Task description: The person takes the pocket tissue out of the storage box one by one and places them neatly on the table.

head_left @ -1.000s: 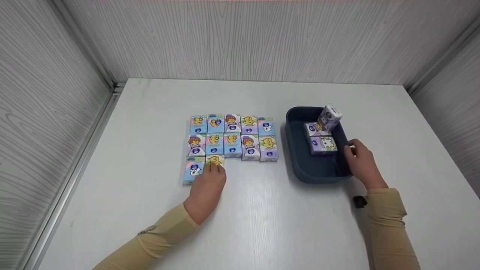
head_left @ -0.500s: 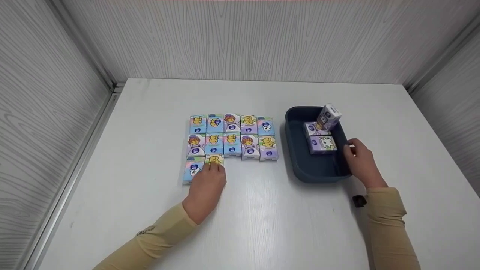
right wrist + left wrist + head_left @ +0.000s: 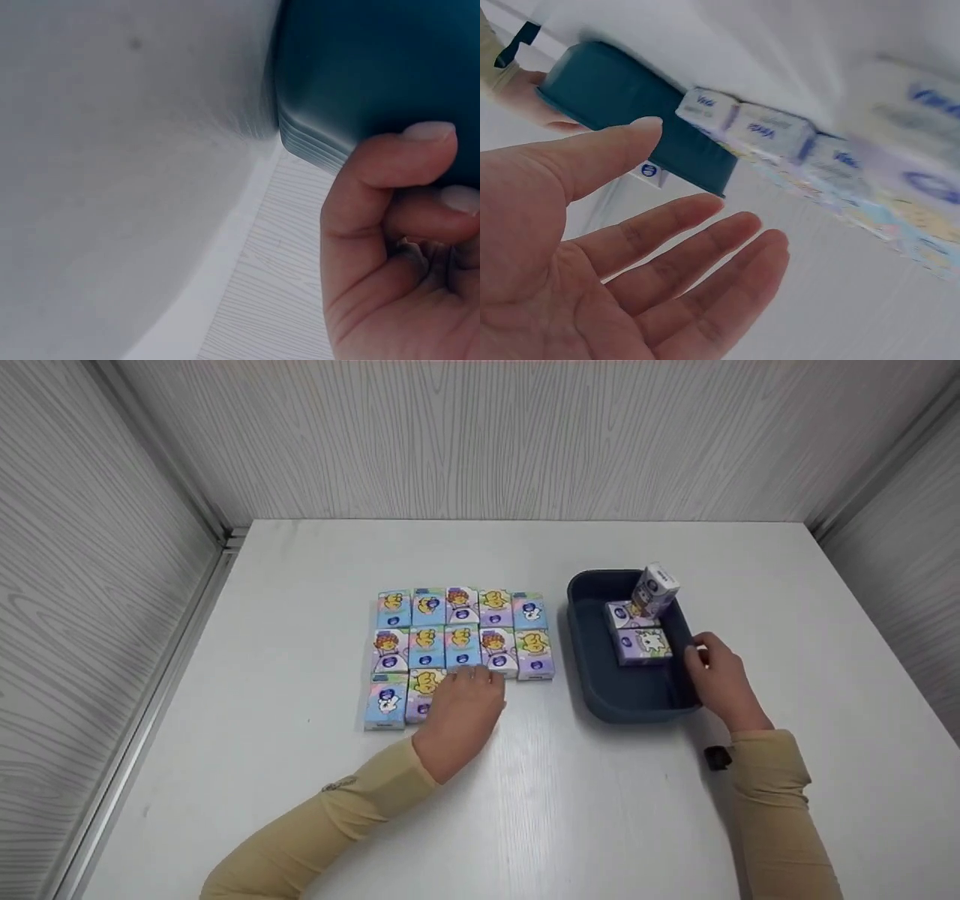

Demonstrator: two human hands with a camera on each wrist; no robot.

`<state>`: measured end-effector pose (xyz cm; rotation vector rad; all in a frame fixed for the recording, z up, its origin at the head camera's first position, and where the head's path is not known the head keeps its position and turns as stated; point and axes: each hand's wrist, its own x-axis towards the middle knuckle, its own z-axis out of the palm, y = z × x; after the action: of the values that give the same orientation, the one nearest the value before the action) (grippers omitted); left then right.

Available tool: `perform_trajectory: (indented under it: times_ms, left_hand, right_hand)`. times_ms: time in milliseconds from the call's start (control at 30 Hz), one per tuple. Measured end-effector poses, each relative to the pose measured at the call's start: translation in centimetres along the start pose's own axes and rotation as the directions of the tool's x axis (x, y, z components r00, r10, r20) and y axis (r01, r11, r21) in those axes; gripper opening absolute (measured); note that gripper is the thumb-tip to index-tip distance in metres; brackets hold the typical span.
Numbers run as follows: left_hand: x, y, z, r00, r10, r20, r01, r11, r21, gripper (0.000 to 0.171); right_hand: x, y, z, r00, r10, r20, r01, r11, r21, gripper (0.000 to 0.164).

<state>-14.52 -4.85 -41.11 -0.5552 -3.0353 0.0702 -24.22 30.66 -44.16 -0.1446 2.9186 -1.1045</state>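
Small tissue packs with cartoon prints lie in two full rows, among them an upper-left blue pack (image 3: pixel 394 609). Below them are a blue pack (image 3: pixel 387 702) and a yellow-and-purple pack (image 3: pixel 425 690). My left hand (image 3: pixel 465 712) hovers at the right of that last pack, partly covering it. In the left wrist view the fingers (image 3: pixel 682 255) are spread and the palm holds nothing. My right hand (image 3: pixel 721 682) grips the right side of a dark blue bin (image 3: pixel 589 675); in the right wrist view its curled fingers (image 3: pixel 405 161) lie against the wall.
Inside the bin, a purple pack (image 3: pixel 643 646) and another pack (image 3: pixel 626 615) lie flat. A third pack (image 3: pixel 655 589) leans against the far right corner, its top above the rim. White panels (image 3: pixel 480 442) enclose the white table (image 3: pixel 570 810).
My left hand has let go of the yellow-and-purple pack beside the blue one and moved right. The right hand keeps its place on the bin.
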Motion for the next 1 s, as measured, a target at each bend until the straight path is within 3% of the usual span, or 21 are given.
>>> perform_trajectory:
  times_ms: [100, 333, 600, 733, 833, 1000]
  left_hand:
    - [1.8, 1.1, -0.7, 0.999, 0.03, -0.02, -0.03, 0.999, -0.012, 0.037]
    - [6.2, 3.4, -1.8, 0.987, 0.065, -0.15, -0.068, 0.998, -0.012, 0.024]
    - [11.4, 5.9, -3.8, 0.982, 0.031, -0.188, -0.06, 0.987, -0.148, 0.024]
    - [13.4, 7.3, -4.3, 0.977, 0.03, -0.212, -0.061, 0.988, -0.142, 0.021]
    - [14.6, 8.4, -4.4, 0.98, 0.024, -0.196, -0.055, 0.986, -0.156, 0.022]
    - [16.3, 9.7, -4.3, 0.979, 0.095, -0.181, -0.123, 0.98, -0.153, 0.029]
  right_hand:
    - [0.0, 0.1, 0.0, 1.0, -0.006, -0.002, 0.006, 1.0, -0.011, 0.04]
    - [-0.2, 0.1, 0.2, 1.0, -0.024, -0.013, 0.024, 1.0, -0.011, 0.038]
    - [0.0, -0.2, 0.0, 1.0, -0.018, -0.011, 0.018, 1.0, -0.01, 0.036]
    - [0.0, -0.3, 0.0, 1.0, 0.004, 0.008, -0.004, 1.0, -0.007, 0.038]
    - [0.0, -0.3, 0.1, 1.0, 0.014, 0.005, -0.014, 1.0, -0.008, 0.038]
    - [0.0, -0.1, 0.0, 1.0, 0.009, -0.012, -0.009, 1.0, -0.016, 0.036]
